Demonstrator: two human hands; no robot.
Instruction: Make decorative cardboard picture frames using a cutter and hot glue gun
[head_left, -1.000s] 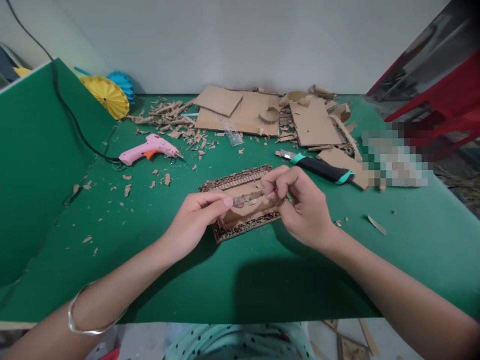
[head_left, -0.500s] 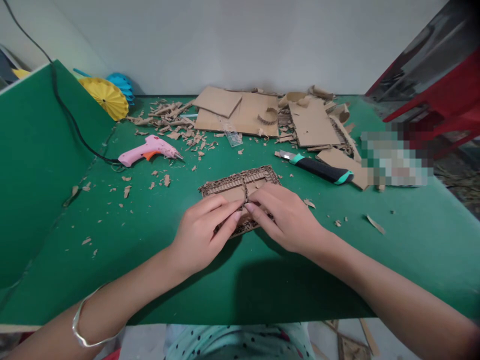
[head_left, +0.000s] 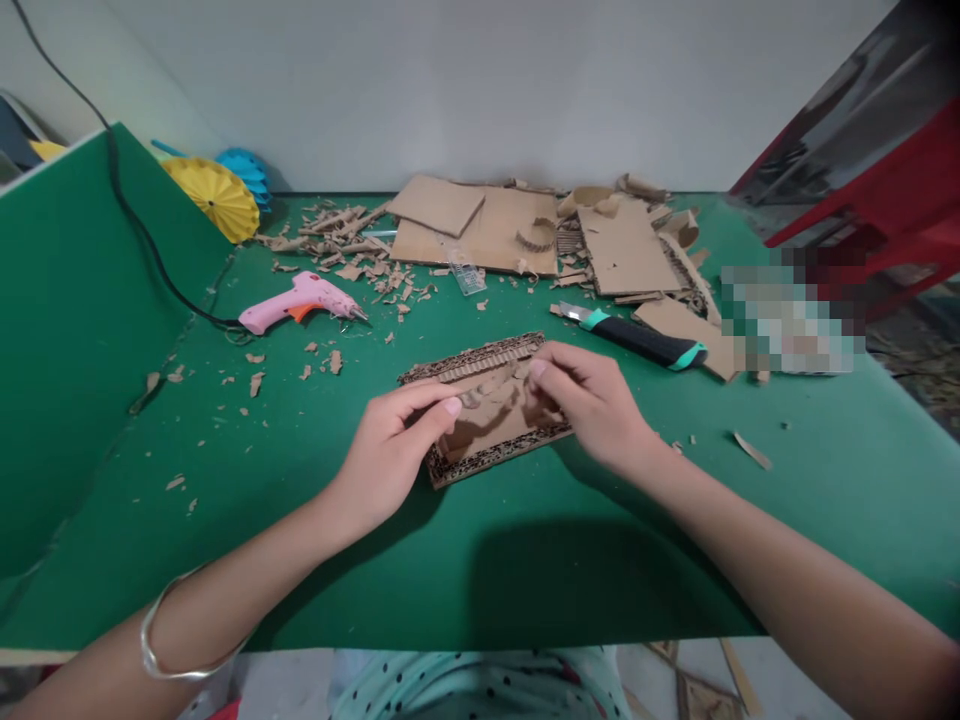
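Observation:
In front of me on the green table lies a shallow cardboard tray [head_left: 499,452] with raised, rough corrugated edges. Over its middle, a narrow strip of cardboard [head_left: 491,385] stretches between my hands, its shape partly blurred. My left hand [head_left: 386,450] is closed, with thumb and forefinger pinching the strip's left end above the tray's left side. At the other end my right hand [head_left: 592,405] is closed too, its fingertips pinching the strip near the tray's right edge. My fingers hide both short ends of the tray in part.
A pink glue gun [head_left: 300,302] lies at left, its black cord running up the green panel. Right of the tray is a utility knife [head_left: 637,338] with its blade out. Cardboard sheets [head_left: 626,245] and torn scraps [head_left: 337,230] lie along the wall, near yellow and blue paper fans [head_left: 217,200].
My hands have moved apart, the right one further right, and the strip that stood bunched upright between them now stretches across. More of the tray's inside and front edge shows.

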